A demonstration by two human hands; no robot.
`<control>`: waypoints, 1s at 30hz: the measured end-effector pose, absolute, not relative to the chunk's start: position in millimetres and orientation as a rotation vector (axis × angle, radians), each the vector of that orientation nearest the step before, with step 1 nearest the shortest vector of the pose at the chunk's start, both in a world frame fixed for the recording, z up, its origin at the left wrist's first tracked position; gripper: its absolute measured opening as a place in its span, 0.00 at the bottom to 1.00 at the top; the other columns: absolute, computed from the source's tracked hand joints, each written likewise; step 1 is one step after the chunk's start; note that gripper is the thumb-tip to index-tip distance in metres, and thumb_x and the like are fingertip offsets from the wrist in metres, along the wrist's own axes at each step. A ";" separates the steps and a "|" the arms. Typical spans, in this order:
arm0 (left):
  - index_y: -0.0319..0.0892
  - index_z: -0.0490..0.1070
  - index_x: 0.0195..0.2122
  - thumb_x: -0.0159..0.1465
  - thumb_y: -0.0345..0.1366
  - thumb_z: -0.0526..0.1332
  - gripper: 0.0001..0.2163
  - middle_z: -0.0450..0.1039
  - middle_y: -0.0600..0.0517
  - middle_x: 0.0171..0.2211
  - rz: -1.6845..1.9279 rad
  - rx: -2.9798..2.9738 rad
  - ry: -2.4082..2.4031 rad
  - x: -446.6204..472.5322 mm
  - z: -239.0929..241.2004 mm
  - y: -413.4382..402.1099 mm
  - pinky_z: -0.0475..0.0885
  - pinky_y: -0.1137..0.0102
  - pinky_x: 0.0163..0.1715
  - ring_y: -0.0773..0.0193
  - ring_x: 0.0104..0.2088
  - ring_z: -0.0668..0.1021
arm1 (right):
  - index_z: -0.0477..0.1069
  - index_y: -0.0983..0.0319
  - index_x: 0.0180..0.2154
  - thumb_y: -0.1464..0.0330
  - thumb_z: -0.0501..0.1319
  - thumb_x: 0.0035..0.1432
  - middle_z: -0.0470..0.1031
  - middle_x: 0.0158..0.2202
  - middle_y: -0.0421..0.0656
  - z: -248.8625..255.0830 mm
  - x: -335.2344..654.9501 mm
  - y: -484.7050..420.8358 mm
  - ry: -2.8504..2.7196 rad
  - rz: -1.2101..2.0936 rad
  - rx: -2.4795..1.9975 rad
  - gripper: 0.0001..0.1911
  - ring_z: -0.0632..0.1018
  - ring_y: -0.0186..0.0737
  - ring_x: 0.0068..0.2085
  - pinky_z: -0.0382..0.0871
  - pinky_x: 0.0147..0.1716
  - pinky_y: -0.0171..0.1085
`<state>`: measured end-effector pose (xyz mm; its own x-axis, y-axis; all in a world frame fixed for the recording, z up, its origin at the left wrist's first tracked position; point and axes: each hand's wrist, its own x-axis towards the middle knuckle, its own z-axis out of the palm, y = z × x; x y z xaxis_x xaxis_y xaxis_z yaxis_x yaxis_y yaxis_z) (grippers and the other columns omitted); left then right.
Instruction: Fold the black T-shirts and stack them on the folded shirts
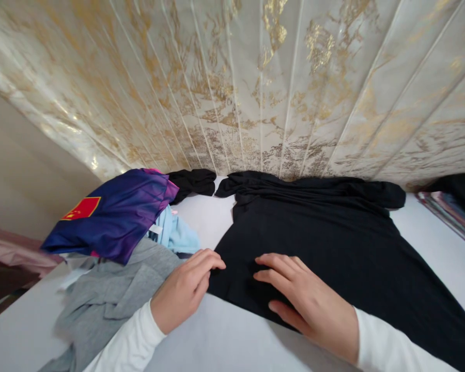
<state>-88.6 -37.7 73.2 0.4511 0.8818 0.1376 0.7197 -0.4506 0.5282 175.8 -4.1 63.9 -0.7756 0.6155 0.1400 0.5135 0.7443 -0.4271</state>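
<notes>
A black long-sleeved garment [313, 243] lies spread on the white surface, its upper part bunched at the far side. My left hand [188, 284] is at its near left edge, fingers stretched forward and slightly bent, the tips at the cloth. Over the garment's near left part is my right hand [308, 299], fingers apart and nothing held in them. Whether its fingertips press on the fabric cannot be made out.
At left lie a grey garment [120, 289], a blue-purple garment [120, 217] with a red patch, and a light blue cloth [178, 232]. A small black cloth [196, 182] is behind. Folded clothes [455, 217] are stacked at far right. A gold-patterned curtain [236, 93] hangs behind the white surface [201, 336].
</notes>
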 end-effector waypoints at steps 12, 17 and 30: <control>0.43 0.64 0.35 0.52 0.16 0.48 0.17 0.65 0.52 0.39 0.318 2.409 1.607 -84.6 76.3 -55.3 0.63 0.64 0.41 0.60 0.41 0.69 | 0.52 0.53 0.63 0.47 0.47 0.61 0.49 0.66 0.41 36.1 206.8 -35.4 -2.762 0.203 -0.956 0.33 0.52 0.49 0.66 0.49 0.61 0.52; 0.43 0.66 0.38 0.58 0.20 0.51 0.13 0.68 0.51 0.39 0.238 2.473 1.670 -62.5 85.3 -56.7 0.65 0.61 0.42 0.58 0.40 0.71 | 0.50 0.54 0.64 0.46 0.48 0.60 0.47 0.67 0.43 30.8 202.4 -44.4 -2.752 0.194 -0.900 0.35 0.51 0.50 0.66 0.49 0.61 0.52; 0.44 0.37 0.67 0.68 0.40 0.53 0.31 0.38 0.48 0.67 0.193 2.714 1.363 -37.5 39.7 -63.6 0.53 0.53 0.61 0.54 0.66 0.47 | 0.66 0.54 0.55 0.63 0.56 0.63 0.70 0.56 0.42 58.6 204.4 -48.7 -2.879 0.061 -0.415 0.19 0.71 0.40 0.55 0.68 0.47 0.36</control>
<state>-37.5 -63.6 39.7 0.5919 0.8030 0.0690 0.7905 -0.5951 0.1446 204.4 -48.7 58.6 -0.9331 0.2835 0.2213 0.2738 0.9589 -0.0739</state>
